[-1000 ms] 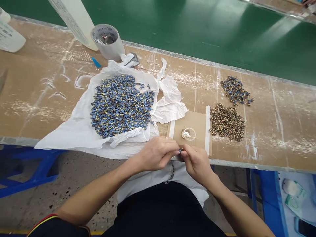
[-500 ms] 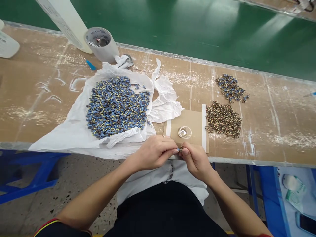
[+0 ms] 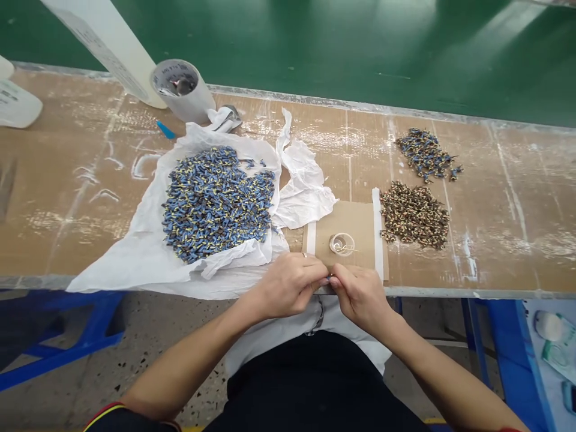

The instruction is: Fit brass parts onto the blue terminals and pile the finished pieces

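My left hand (image 3: 294,284) and my right hand (image 3: 360,295) meet at the table's front edge, thumbs and forefingers pinched together on a tiny blue-and-brown piece (image 3: 330,276). Fingertips hide most of that piece. Just beyond them, a small clear round cup (image 3: 342,244) with a thin stick across it rests on a cardboard sheet (image 3: 355,219). To the left, a big heap of small blue, yellow and dark pieces (image 3: 218,204) lies on white paper (image 3: 135,255). A heap of small brown-and-cream pieces (image 3: 414,215) sits right of the cardboard, with blue-and-brown ones (image 3: 427,154) behind it.
A tape roll (image 3: 184,90) with something inside stands at the back left beside a tall white container (image 3: 108,51). A blue pointed cap (image 3: 165,129) and crumpled white paper (image 3: 303,180) lie on the brown tabletop (image 3: 508,198). Behind runs a green surface (image 3: 315,48).
The view has shifted slightly. My fingertips have closed nearer together, so less of the small piece shows between them. The heaps look the same.
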A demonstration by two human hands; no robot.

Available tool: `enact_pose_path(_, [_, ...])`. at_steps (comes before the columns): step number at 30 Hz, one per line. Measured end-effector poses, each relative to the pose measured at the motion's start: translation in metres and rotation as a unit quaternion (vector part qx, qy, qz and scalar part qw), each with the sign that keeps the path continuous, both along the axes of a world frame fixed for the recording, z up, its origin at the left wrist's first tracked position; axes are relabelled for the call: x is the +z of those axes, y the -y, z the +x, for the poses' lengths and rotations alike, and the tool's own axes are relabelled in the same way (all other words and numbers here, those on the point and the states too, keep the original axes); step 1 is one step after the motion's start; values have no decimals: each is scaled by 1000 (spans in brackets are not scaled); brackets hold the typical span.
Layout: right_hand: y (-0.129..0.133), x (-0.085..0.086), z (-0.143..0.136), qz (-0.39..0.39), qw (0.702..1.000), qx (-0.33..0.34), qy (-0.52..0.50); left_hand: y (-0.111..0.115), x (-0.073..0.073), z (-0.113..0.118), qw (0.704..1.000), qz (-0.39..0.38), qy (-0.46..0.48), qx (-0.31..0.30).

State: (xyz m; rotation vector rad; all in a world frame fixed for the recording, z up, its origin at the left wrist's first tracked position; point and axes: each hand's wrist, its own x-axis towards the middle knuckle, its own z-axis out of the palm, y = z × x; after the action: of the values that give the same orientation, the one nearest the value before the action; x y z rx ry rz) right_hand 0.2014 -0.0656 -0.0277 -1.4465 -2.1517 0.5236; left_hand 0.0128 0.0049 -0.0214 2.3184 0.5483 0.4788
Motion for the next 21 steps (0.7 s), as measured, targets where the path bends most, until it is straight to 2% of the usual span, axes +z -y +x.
enact_pose_path(4, [-2,0,-1,-18,1000,-7,-10,-2,2,1,1000,-5,3,-5])
enact_pose_path(7, [-4,5,1,-76,994,-16,-75,-3,9,3,1000,-21,2,12])
enact_pose_path(10, [-2,15,6,-161,971,-13,-178,-2,20,3,998,-62,-6,12])
enact_pose_path(13, [4,24,12,-214,944,-9,-252,1,29,1,994,-108,-5,-2])
enact_pose_path(17, [11,30,20,-243,915,-28,-320,8,35,3,992,-127,-6,3])
enact_pose_path(21, [17,36,23,-251,910,-29,-327,16,39,12,994,-107,-2,1])
